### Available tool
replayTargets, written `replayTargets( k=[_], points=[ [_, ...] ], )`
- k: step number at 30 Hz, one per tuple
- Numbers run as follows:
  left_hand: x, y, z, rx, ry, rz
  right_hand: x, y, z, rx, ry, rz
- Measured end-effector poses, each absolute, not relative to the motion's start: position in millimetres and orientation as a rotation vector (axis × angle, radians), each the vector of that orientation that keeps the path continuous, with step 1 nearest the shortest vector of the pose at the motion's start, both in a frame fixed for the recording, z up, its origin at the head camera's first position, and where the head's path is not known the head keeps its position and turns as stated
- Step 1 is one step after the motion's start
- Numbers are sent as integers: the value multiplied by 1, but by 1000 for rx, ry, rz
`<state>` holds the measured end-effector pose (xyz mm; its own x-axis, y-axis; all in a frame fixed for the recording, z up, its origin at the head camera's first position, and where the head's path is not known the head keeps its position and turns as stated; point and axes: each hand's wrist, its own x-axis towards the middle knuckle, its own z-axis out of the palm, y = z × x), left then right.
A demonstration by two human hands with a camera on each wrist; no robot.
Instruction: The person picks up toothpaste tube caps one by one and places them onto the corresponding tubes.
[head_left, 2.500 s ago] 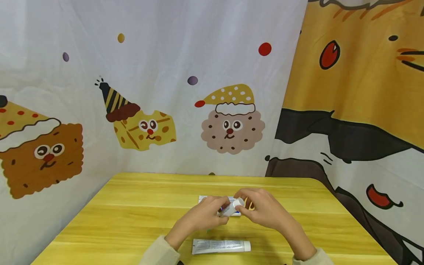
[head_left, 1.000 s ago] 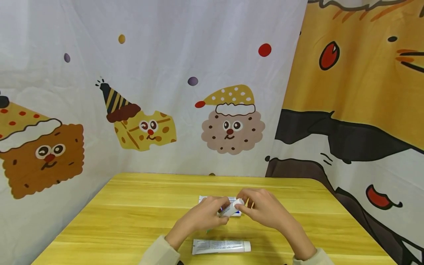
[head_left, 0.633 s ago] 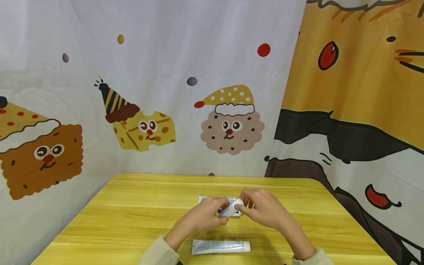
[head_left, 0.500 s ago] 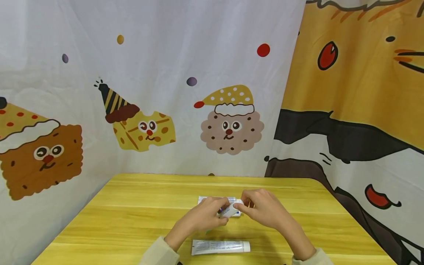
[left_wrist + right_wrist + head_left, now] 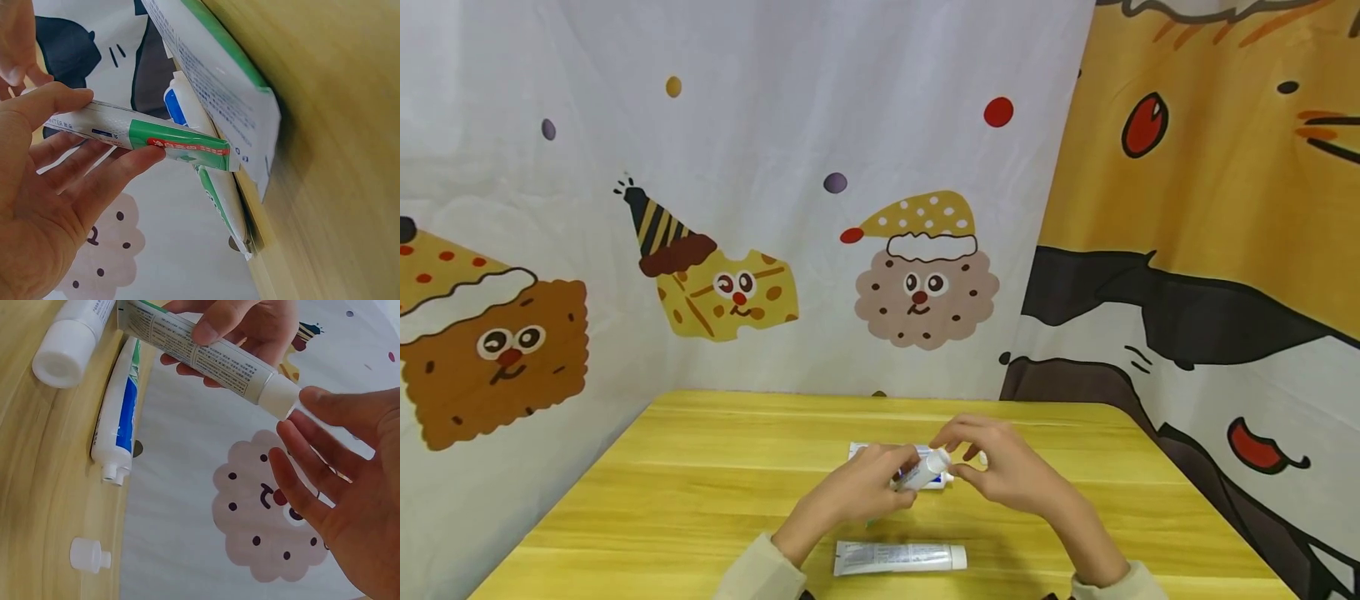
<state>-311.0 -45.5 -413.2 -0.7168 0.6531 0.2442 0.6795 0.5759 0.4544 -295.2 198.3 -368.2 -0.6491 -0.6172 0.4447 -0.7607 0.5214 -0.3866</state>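
Observation:
My left hand (image 5: 861,483) grips a toothpaste tube (image 5: 917,472) between thumb and fingers, tilted with its white cap up and to the right. The left wrist view shows the tube's green crimped end (image 5: 181,147) with a red stripe. My right hand (image 5: 1011,467) is at the cap (image 5: 278,397), fingers extended and spread; the thumb tip looks to be touching it or very close. Behind the held tube lies a second toothpaste tube (image 5: 119,419) with a bare nozzle. A third toothpaste tube (image 5: 898,557), capped, lies nearer the person.
A loose white cap (image 5: 87,555) stands on the wooden table (image 5: 700,500), beyond my right hand and right of the uncapped tube. Behind the table's far edge hangs a curtain (image 5: 820,100) printed with cartoon figures.
The right hand's fingers have loosened and spread at the cap, and that hand has risen slightly. The uncapped nozzle and loose cap behind it now show. The left hand keeps its grip almost in place.

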Motion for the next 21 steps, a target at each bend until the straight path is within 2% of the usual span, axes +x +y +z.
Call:
replayTargets(
  k=[21],
  points=[
    [-310,-46,-414,-1174,-2722,-803,-295,195,-370,1047,-2616,749]
  ],
)
